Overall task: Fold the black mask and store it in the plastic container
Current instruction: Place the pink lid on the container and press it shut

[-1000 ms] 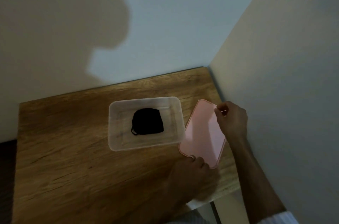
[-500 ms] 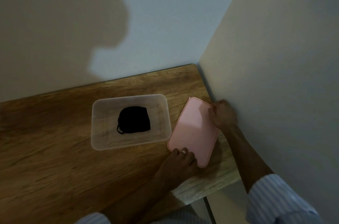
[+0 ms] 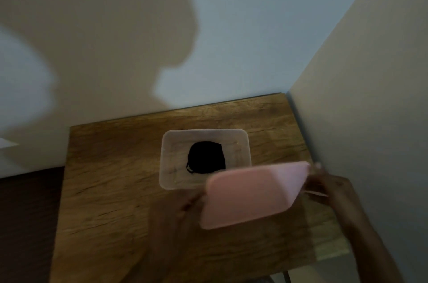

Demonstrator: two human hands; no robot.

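The folded black mask (image 3: pixel 206 157) lies inside the clear plastic container (image 3: pixel 167 162), which stands open on the wooden table (image 3: pixel 111 190). A pink lid (image 3: pixel 252 194) hangs tilted in the air just in front of the container and covers its near right corner. My left hand (image 3: pixel 183 208) grips the lid's left edge and my right hand (image 3: pixel 328 187) grips its right edge. Both hands are blurred by motion.
Walls close off the table at the back and along the right side (image 3: pixel 347 120). The table's near right corner (image 3: pixel 333 252) is lit; the floor at the left (image 3: pixel 27 224) is dark.
The pink lid lay flat on the table to the right of the container; both hands have lifted it and swung it leftward toward the container's front. The camera view has also shifted.
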